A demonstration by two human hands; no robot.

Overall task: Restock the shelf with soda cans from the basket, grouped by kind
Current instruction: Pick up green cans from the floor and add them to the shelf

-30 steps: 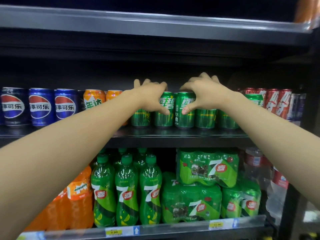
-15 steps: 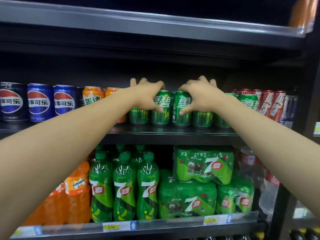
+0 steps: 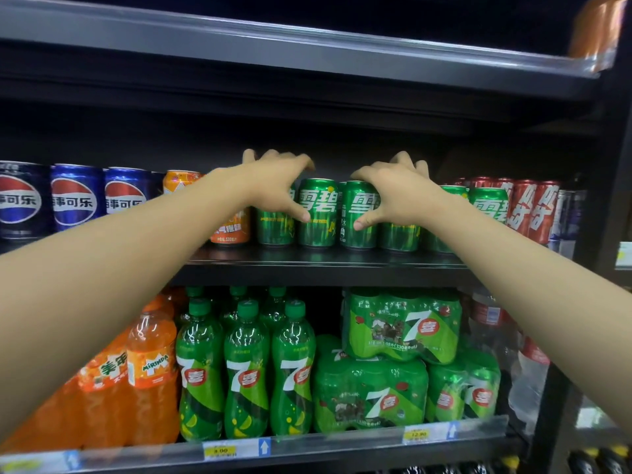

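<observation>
Head cam: both hands are up on the green cans (image 3: 318, 213) standing mid-shelf (image 3: 325, 260), near its front edge. Left hand (image 3: 273, 186) curls over the top of one, thumb on its label. Right hand (image 3: 393, 193) clamps the neighbouring can likewise. Blue cans (image 3: 75, 196) stand toward the left end, red cans (image 3: 533, 210) toward the right.

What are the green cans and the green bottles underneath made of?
The green cans under both hands look like thin painted metal, probably aluminium: glossy sides and a silvery rim on top. The green bottles on the lower shelf look like clear tinted plastic: light glints through them, and they have green screw caps.
</observation>
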